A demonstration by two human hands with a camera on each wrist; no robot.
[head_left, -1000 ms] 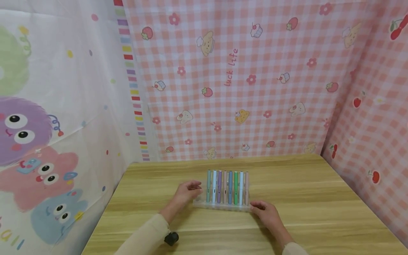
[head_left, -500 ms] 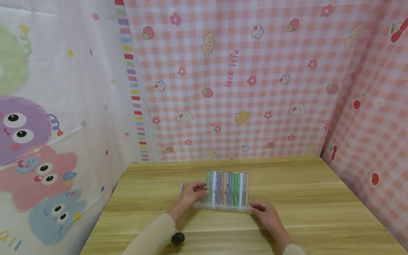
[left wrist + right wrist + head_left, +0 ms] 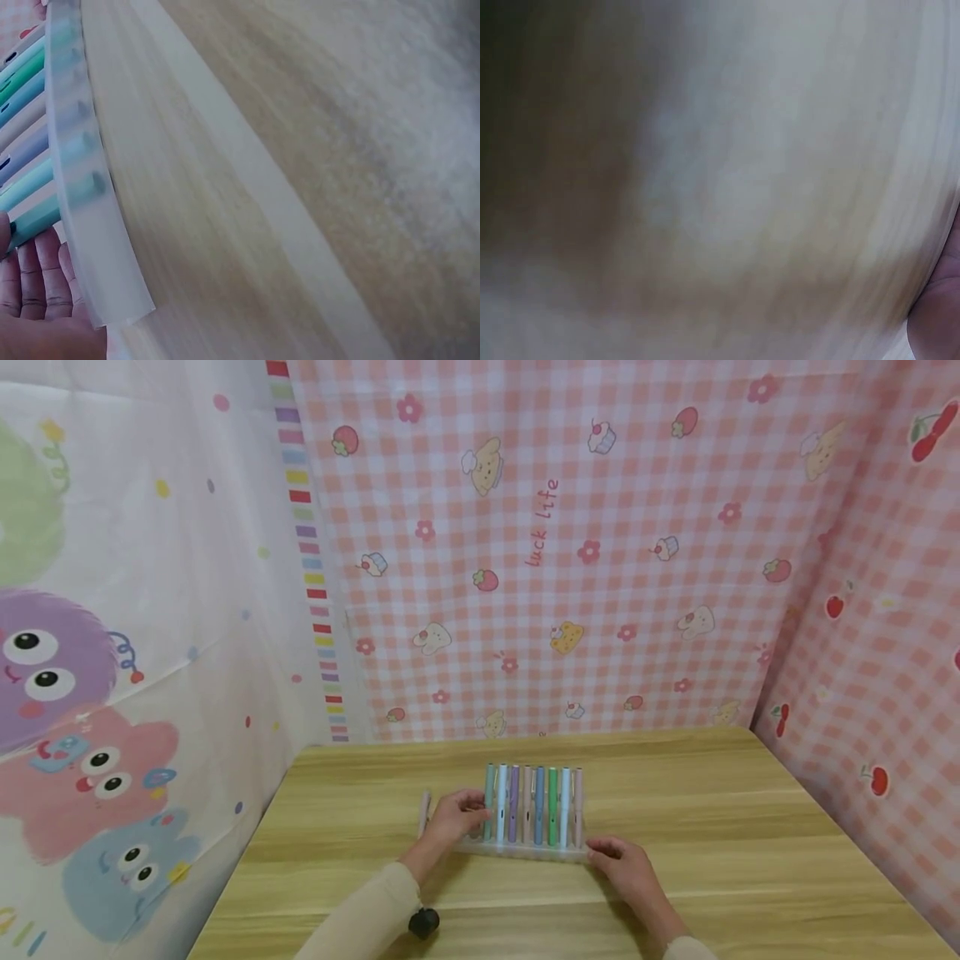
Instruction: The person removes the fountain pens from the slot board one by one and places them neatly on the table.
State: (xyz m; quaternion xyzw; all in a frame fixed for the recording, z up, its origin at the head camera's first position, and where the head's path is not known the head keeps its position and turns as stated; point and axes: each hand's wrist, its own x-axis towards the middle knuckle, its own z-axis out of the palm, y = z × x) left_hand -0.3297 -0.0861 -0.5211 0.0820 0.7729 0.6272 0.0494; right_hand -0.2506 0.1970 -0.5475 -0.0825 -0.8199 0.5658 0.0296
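Observation:
A translucent pen rack point(image 3: 525, 853) stands on the table with several pens upright in a row, among them a purple pen point(image 3: 513, 806) and a green pen point(image 3: 552, 808). My left hand point(image 3: 453, 817) is at the row's left end, thumb and fingers pinching the teal pen point(image 3: 39, 219), whose lower end sits in the rack. At the opposite end, my right hand point(image 3: 621, 860) holds the rack's right side between thumb and fingers. Only the edge of that hand shows in the right wrist view.
A pale pinkish pen point(image 3: 424, 810) lies on the wooden table point(image 3: 705, 810) just left of my left hand. A black knob-like piece point(image 3: 423, 923) is at the left sleeve. Patterned cloths point(image 3: 637, 593) hang behind and at both sides.
My left hand has moved right, from beside the rack onto the teal pen. The loose pale pen at its left has come into sight. My right hand stays at the rack's right end.

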